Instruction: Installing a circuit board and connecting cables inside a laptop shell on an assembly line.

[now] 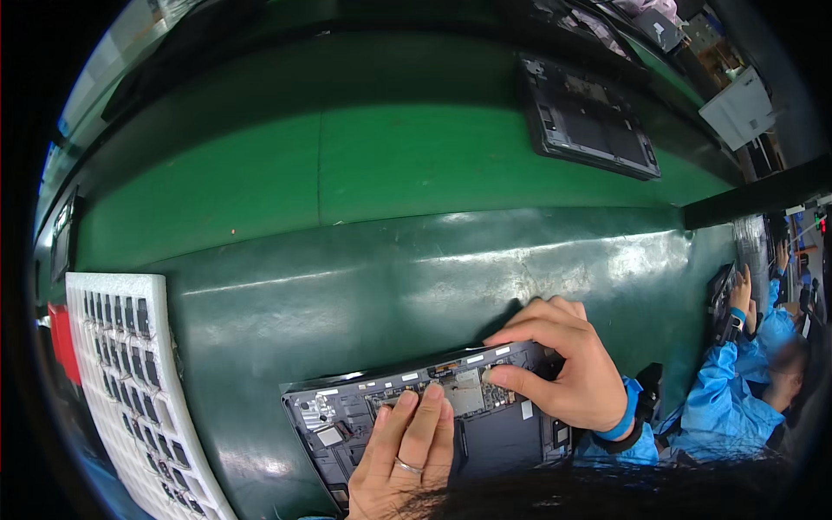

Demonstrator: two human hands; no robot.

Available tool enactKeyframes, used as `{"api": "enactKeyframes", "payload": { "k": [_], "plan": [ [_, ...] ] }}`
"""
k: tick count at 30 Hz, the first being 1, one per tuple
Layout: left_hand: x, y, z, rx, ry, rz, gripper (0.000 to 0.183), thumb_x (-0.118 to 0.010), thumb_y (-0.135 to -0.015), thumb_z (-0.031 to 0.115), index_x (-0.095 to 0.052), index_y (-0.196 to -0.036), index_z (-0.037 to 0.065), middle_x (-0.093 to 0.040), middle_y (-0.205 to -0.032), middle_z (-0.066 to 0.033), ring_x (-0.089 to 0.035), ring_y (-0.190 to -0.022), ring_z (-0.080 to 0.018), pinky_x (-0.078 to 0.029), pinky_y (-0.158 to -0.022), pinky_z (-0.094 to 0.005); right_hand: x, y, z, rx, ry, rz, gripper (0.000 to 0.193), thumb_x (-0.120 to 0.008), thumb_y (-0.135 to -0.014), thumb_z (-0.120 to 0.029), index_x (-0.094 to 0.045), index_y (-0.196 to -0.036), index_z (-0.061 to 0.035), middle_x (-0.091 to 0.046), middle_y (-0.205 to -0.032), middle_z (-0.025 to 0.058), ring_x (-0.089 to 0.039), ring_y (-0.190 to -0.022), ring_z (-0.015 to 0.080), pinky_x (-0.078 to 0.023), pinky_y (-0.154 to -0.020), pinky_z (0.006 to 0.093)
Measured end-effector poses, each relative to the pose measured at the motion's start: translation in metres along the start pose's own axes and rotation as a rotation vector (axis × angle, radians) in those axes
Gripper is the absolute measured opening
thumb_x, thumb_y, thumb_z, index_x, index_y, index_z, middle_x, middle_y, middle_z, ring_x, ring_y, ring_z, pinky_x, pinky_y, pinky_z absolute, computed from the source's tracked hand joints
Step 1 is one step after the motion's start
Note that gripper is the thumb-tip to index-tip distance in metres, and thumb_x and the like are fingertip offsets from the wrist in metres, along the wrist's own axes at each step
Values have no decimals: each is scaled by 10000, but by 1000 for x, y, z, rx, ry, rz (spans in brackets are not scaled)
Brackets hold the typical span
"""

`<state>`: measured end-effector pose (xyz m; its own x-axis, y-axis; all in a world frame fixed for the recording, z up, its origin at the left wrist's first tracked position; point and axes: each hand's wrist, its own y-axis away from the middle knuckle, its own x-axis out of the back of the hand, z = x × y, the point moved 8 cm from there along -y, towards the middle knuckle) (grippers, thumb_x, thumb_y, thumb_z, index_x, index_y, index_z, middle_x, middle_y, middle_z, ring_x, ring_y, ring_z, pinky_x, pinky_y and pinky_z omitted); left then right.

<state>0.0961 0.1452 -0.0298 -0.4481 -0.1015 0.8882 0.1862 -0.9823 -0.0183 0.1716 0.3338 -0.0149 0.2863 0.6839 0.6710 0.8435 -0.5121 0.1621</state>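
Open laptop base (503, 442) lying under the left hand (403, 472) and the right hand (576, 373)

A green work surface (260, 303) is stretching across the view, carrying everything described here except the co-worker. A white foam tray (121, 281) is running along its left edge, holding small dark parts in rows. The open laptop base is lying toward the near edge, about midway along, its inside facing up and its left side standing well apart from the tray. A second laptop base (598, 121) is resting toward the far right corner. A co-worker (728, 403) in blue sleeves is sitting or standing by the right edge.

The right hand is arching in a part-open C over the base's far edge: the fingers are curling at that edge, while the thumb is bending inward, its tip coming over the circuit board (500, 396). Whether thumb and fingers are gripping the edge, one cannot tell. The left hand is reaching up from the near side, its visible fingers lying close together, nearly straight and grasping nothing; their tips are resting over the board's left part. Between the two sets of fingertips, a silver plate (469, 393) is showing on the board. A ring (407, 467) is circling one left finger.
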Motion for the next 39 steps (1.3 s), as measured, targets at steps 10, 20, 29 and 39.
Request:
{"api": "enactKeyframes", "payload": {
  "k": [10,20,29,39],
  "plan": [
    [1,-5,8,43,14,127,591,-516,-1020,194,-511,-1529,-104,-438,-1680,-276,-408,-1565,-467,-442,-1260,-546,3,7,-19,239,157,135,433,-965,-790,-336,-827,-1161,-163,-672,-1266,17,-648,-1053,214,-398,-1035,430],
    [-21,0,3,-44,-116,216,603,-521,-1026,212,-502,-1560,-68,-435,-1692,-252,-398,-1578,-452,-422,-1272,-542,11,1,2,41,-98,152,443,-944,-824,-213,-810,-1234,-113,-761,-1110,54,-678,-1052,240,-436,-945,380],
    [-39,13,2,-115,-194,283,615,-524,-1033,229,-494,-1587,-36,-433,-1704,-231,-389,-1590,-439,-403,-1283,-538,22,13,-1,185,-263,-5,389,-1006,-752,-201,-752,-1018,-75,-607,-1402,222,-628,-1160,394,-503,-1021,459],
    [-50,35,-3,-154,-257,295,631,-528,-1039,248,-486,-1618,1,-430,-1716,-207,-379,-1603,-424,-382,-1295,-534,6,11,13,205,-97,-93,232,-939,-806,-149,-783,-977,-137,-720,-1335,115,-675,-1024,284,-465,-908,393]
  ]
}}
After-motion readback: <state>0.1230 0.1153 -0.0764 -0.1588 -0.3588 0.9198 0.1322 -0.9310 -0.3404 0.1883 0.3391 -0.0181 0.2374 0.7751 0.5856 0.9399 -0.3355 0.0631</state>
